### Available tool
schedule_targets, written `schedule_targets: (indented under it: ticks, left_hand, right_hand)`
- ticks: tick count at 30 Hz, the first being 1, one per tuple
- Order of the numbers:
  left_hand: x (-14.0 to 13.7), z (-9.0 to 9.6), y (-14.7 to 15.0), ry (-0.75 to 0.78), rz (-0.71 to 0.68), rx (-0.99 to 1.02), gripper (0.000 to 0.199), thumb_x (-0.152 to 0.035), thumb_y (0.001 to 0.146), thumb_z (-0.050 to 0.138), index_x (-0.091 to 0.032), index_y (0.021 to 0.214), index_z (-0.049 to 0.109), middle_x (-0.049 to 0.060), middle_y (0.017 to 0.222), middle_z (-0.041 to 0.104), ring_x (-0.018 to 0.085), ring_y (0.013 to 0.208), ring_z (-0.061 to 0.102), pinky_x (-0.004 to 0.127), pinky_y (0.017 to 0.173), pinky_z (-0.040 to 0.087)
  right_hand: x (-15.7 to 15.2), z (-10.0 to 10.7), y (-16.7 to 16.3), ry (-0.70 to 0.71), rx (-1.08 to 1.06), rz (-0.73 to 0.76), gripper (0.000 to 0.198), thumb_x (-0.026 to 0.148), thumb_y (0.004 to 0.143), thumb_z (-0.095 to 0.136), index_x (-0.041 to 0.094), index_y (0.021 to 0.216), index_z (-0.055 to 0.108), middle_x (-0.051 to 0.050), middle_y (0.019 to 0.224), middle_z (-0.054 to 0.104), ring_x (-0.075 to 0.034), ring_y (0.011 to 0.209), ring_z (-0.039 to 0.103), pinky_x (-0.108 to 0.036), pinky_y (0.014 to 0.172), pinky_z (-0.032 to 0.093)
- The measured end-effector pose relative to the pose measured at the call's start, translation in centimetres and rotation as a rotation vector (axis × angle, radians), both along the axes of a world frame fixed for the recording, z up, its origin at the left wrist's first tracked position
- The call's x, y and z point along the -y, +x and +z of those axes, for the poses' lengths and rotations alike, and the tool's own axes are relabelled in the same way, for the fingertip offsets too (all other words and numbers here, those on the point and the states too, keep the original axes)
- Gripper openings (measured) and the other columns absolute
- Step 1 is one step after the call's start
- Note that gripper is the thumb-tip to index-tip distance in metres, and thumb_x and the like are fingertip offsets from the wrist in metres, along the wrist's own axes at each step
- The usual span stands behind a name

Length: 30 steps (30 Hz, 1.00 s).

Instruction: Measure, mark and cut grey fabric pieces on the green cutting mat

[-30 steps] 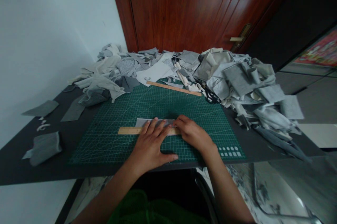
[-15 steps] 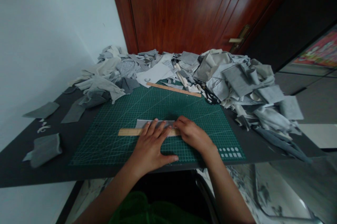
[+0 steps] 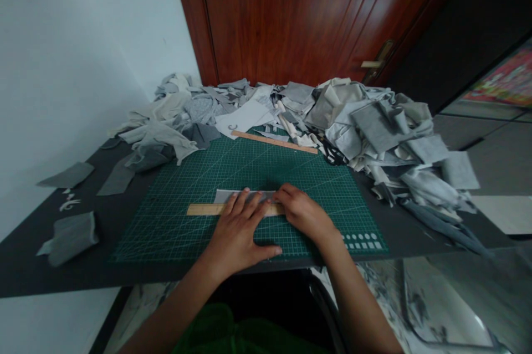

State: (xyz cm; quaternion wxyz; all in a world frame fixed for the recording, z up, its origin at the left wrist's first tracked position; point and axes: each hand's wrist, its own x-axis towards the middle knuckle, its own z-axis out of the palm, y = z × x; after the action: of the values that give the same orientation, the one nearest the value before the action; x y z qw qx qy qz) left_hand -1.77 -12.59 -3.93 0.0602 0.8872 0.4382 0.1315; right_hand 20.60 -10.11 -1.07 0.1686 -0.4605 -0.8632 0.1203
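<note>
My left hand point(image 3: 238, 232) lies flat with fingers spread, pressing across a wooden ruler point(image 3: 203, 209) and a strip of grey fabric point(image 3: 223, 195). The fabric shows along the ruler's far edge, on a green cutting mat point(image 3: 166, 232). My right hand point(image 3: 302, 210) is closed, its curled fingertips at the right part of the fabric, beside the ruler's far edge. Whatever it pinches, if anything, is hidden by the fingers. The ruler's right end disappears beneath this hand.
A second wooden ruler point(image 3: 274, 142) lies at the mat's back. Black-handled scissors point(image 3: 331, 153) rest by the right fabric heap point(image 3: 374, 127). Another scrap heap point(image 3: 166, 121) stands back left, a white sheet point(image 3: 245, 117) between. Folded grey cloth point(image 3: 72, 236) sits near the left front edge.
</note>
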Motion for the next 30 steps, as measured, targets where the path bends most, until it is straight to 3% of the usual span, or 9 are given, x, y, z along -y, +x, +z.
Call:
schedule_targets:
  ticks: [19, 22, 26, 30]
  left_hand:
    - [0.0, -0.3, -0.2, 0.002, -0.008, 0.019, 0.105, -0.087, 0.078, 0.062, -0.024, 0.16, 0.042, 0.011, 0.167, 0.04, 0.041, 0.157, 0.026, 0.061, 0.128, 0.015]
    - [0.0, -0.3, -0.2, 0.008, -0.002, 0.019, 0.105, -0.088, 0.078, 0.062, -0.024, 0.159, 0.043, 0.01, 0.167, 0.041, 0.041, 0.157, 0.026, 0.061, 0.129, 0.014]
    - [0.0, -0.2, -0.2, 0.005, -0.004, 0.018, 0.104, -0.088, 0.078, 0.062, -0.024, 0.158, 0.045, 0.01, 0.167, 0.041, 0.041, 0.157, 0.025, 0.061, 0.129, 0.014]
    - [0.1, 0.1, -0.1, -0.023, 0.007, 0.023, 0.104, -0.088, 0.077, 0.063, -0.023, 0.157, 0.047, 0.011, 0.166, 0.042, 0.041, 0.157, 0.026, 0.061, 0.129, 0.014]
  right_hand:
    - [0.0, 0.1, 0.0, -0.001, -0.023, -0.018, 0.033, -0.006, 0.093, 0.045, 0.017, 0.103, 0.066, -0.007, 0.102, 0.061, -0.02, 0.091, 0.061, -0.031, 0.085, 0.051]
    - [-0.1, 0.2, 0.4, 0.099, -0.229, -0.078, 0.031, -0.001, 0.097, 0.044, 0.018, 0.107, 0.067, -0.01, 0.105, 0.065, -0.022, 0.097, 0.064, -0.035, 0.089, 0.053]
    - [-0.2, 0.8, 0.9, 0.276, -0.702, -0.3, 0.012, 0.021, 0.102, 0.057, 0.022, 0.103, 0.069, -0.008, 0.104, 0.072, -0.023, 0.101, 0.068, -0.04, 0.093, 0.055]
    - [-0.3, 0.7, 0.6, 0.119, -1.041, -0.44, 0.015, 0.037, 0.095, 0.07, 0.022, 0.096, 0.069, -0.004, 0.093, 0.073, -0.021, 0.088, 0.07, -0.036, 0.083, 0.056]
